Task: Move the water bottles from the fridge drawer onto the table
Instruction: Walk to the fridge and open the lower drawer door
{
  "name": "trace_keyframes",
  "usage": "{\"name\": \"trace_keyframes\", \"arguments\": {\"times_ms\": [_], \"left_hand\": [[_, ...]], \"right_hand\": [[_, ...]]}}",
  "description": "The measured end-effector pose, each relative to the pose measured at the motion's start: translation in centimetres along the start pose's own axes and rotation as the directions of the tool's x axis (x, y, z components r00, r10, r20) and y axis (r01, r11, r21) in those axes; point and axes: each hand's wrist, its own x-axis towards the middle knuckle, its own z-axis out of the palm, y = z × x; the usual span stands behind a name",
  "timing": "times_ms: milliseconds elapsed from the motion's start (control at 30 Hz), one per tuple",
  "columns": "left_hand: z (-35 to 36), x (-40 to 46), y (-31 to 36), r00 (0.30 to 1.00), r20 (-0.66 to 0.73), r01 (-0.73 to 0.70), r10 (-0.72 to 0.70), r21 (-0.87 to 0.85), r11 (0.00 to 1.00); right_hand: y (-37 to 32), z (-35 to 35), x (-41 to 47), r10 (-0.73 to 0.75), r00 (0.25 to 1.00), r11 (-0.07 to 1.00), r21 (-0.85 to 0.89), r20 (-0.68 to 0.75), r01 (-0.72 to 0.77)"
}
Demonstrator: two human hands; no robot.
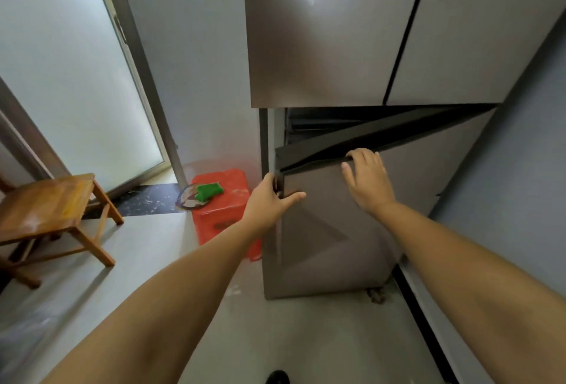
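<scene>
Beside grey fridge (pixel 337 46), red stool (pixel 226 209) on pale floor (pixel 306 337).

The fridge drawer (pixel 352 224) stands pulled partly out, its dark interior showing no contents. The left hand (pixel 269 199) hides its fingers behind the drawer's edge. A wooden chair (pixel 52 209) is cut off at the frame's left; a dark object (pixel 277 377) is cropped at bottom.
</scene>
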Motion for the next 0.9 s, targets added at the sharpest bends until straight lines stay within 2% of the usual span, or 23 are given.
{"name": "trace_keyframes", "arguments": {"times_ms": [67,167,267,300,367,433,467,533,567,633,700,733,800,900], "left_hand": [[0.9,-3.4,0.9,0.994,0.1,-0.048,0.041,0.062,0.997],[1.7,-7.1,2.2,0.964,0.243,-0.12,0.105,0.048,0.992],[1.9,-7.5,4.1,0.985,0.16,-0.04,0.058,-0.114,0.993],[2.1,-7.1,4.8,0.989,0.136,-0.047,0.06,-0.097,0.994],[3.8,-6.0,6.8,0.966,0.217,-0.155,0.137,0.069,0.985],[6.6,-5.2,9.9,0.903,0.359,-0.318,0.237,0.188,0.929],[8.2,-5.0,11.5,0.863,0.407,-0.41,0.3,0.219,0.885],[11.7,-4.6,15.0,0.762,0.468,-0.605,0.448,0.265,0.751],[13.6,-4.2,16.5,0.698,0.503,-0.689,0.511,0.274,0.671],[16.8,-3.3,18.9,0.571,0.591,-0.812,0.57,0.304,0.498],[20.2,-2.5,21.1,0.454,0.679,-0.89,0.576,0.316,0.328],[21.5,-2.3,22.0,0.418,0.709,-0.908,0.568,0.318,0.271],[24.7,-1.7,24.2,0.349,0.73,-0.937,0.587,0.277,0.213],[29.2,-1.1,26.8,0.293,0.713,-0.956,0.636,0.215,0.199]], "right_hand": [[0.7,-2.1,-3.2,0.034,0.999,0.998,0.059,0.006,-0.034],[2.2,-5.5,-7.1,0.057,0.998,0.998,0.015,-0.01,-0.057],[3.5,-9.1,-10.0,0.117,0.992,0.993,0.034,-0.041,-0.116],[3.8,-10.2,-10.7,0.155,0.985,0.987,0.062,-0.076,-0.15],[4.5,-13.0,-12.1,0.238,0.958,0.968,0.123,-0.16,-0.22],[4.6,-15.5,-12.9,0.278,0.945,0.96,0.089,-0.172,-0.266],[4.4,-16.5,-13.3,0.301,0.947,0.954,0.033,-0.113,-0.299],[4.1,-18.2,-14.4,0.372,0.919,0.922,-0.165,0.13,-0.35],[4.4,-18.9,-15.1,0.419,0.872,0.895,-0.28,0.255,-0.348],[5.6,-20.0,-16.3,0.495,0.783,0.844,-0.422,0.378,-0.33],[7.9,-21.6,-17.4,0.563,0.739,0.803,-0.455,0.37,-0.384],[9.1,-22.2,-17.7,0.588,0.728,0.785,-0.465,0.352,-0.409],[12.0,-23.7,-18.5,0.641,0.71,0.734,-0.503,0.291,-0.456],[16.2,-25.6,-20.0,0.672,0.719,0.674,-0.553,0.181,-0.49]]}}
